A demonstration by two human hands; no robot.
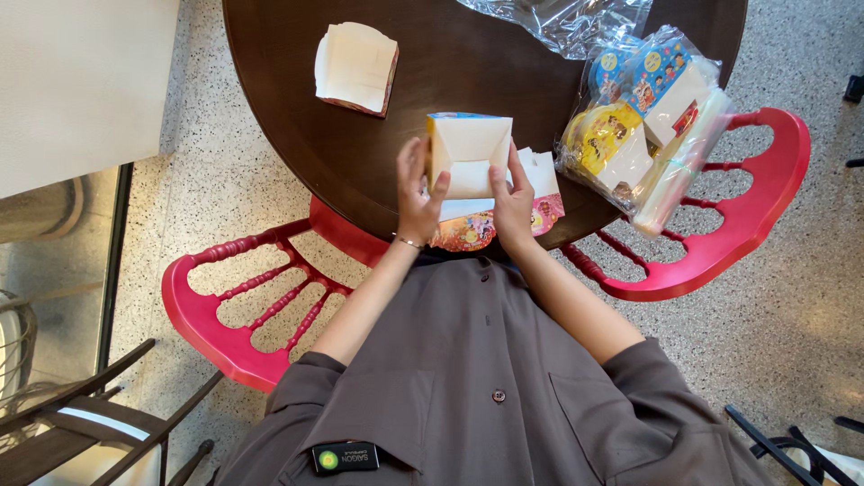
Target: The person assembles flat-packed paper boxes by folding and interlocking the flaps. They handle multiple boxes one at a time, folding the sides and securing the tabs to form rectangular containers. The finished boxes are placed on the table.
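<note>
A partly folded paper box (469,153), cream inside with colourful printed edges, is pinched between the fingers (438,184) of both hands: the left hand (416,193) grips its left wall, thumb pressed onto the front panel, while the right hand (513,200) clamps the right side, fingers pressed together along the fold. The box is held just above the near rim of the round dark bench (450,72), apparently so that both side flaps can be steadied at once. Directly beneath it, flat printed sheets (504,216) lie stacked, overhanging the bench edge toward the body. A folded cream piece (355,67) rests well apart at the far left; a clear bag of colourful flat packs (643,121) lies at the right and juts past the rim, with crumpled clear wrap (567,18) beyond it. Bare bench surface is left between the box and the folded piece. Red chairs (243,306) flank the body on both sides.
</note>
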